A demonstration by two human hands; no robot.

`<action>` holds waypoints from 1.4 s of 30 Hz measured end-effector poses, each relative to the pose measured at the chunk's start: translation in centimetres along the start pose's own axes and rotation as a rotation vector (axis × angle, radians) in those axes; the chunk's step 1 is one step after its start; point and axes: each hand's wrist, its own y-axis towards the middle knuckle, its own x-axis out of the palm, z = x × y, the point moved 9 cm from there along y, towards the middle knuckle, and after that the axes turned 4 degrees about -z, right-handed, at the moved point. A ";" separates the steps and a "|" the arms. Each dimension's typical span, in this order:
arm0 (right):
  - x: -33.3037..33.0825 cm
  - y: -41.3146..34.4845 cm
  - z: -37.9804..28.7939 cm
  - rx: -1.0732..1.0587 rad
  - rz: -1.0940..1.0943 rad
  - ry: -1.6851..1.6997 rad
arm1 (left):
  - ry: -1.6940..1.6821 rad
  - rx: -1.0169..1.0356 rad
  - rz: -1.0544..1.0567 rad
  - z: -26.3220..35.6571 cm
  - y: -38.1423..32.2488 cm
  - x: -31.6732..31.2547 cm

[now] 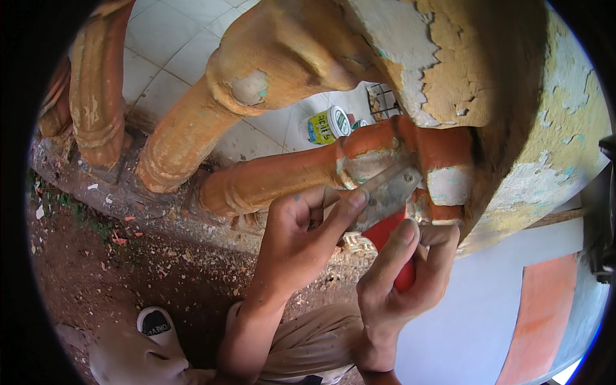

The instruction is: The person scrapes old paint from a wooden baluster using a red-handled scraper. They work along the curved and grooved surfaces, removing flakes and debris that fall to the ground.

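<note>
Between the thumb and fingers of my left hand (303, 245) is a flat grey metal scraper blade (391, 195) with a round hole near its far end. My right hand (409, 284) grips a red scraper handle (405, 275), which widens towards the blade; I cannot tell whether the two are one tool. Both hands are close to an orange-painted baluster (284, 173). The blade overlaps the baluster's upper end in view, and contact is unclear. Pale bare patches (450, 185) show where paint is gone.
Other worn balusters (173, 134) stand to the left on a ledge (159, 204). A thick rail (462, 62) with flaking paint looms above. Behind are a labelled plastic tub (327, 126) and white floor tiles (168, 36). Paint chips litter the soil (144, 269) near a shoe (156, 321).
</note>
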 end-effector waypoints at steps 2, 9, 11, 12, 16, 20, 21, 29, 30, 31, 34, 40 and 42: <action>0.4 0.6 0.1 -0.023 -0.027 -0.042 | -0.089 0.060 -0.008 0.4 0.6 0.2; 0.4 -0.6 -0.4 0.043 -0.050 -0.027 | 0.014 0.007 -0.026 0.6 -0.4 -0.5; 0.1 -1.0 -0.7 0.000 -0.004 -0.014 | -0.009 -0.021 -0.034 0.2 -0.4 -0.6; -0.2 -1.1 -0.1 0.050 0.043 -0.017 | 0.015 0.011 -0.034 0.4 -0.2 -0.5; 0.3 -0.9 -0.3 -0.003 -0.010 -0.054 | 0.013 0.078 -0.036 0.9 0.6 -0.4; -0.4 -1.1 -0.7 0.038 -0.020 -0.088 | 0.004 -0.001 -0.025 0.1 -0.4 0.0; -0.4 -1.2 -0.6 0.076 -0.038 -0.088 | 0.038 -0.020 -0.004 -0.1 -0.7 -0.2; -0.5 -1.0 -0.8 -0.008 -0.050 -0.090 | 0.103 0.122 -0.019 0.3 -0.7 -0.6; -0.2 -0.8 -0.5 -0.002 -0.064 -0.122 | 0.107 0.125 0.004 0.2 -0.6 -0.5; -0.1 -0.6 -0.4 -0.021 -0.059 -0.131 | 0.102 0.119 0.036 0.0 -0.5 -0.6; 0.4 -0.5 0.5 0.068 -0.037 -0.034 | 0.084 0.078 0.051 -0.7 0.2 -0.7; -0.5 -0.6 -0.8 0.021 0.002 -0.137 | 0.052 0.139 -0.017 0.2 -0.2 -0.4; -0.5 -0.5 -0.9 0.008 -0.012 -0.096 | 0.024 0.102 -0.034 0.2 -0.5 -0.1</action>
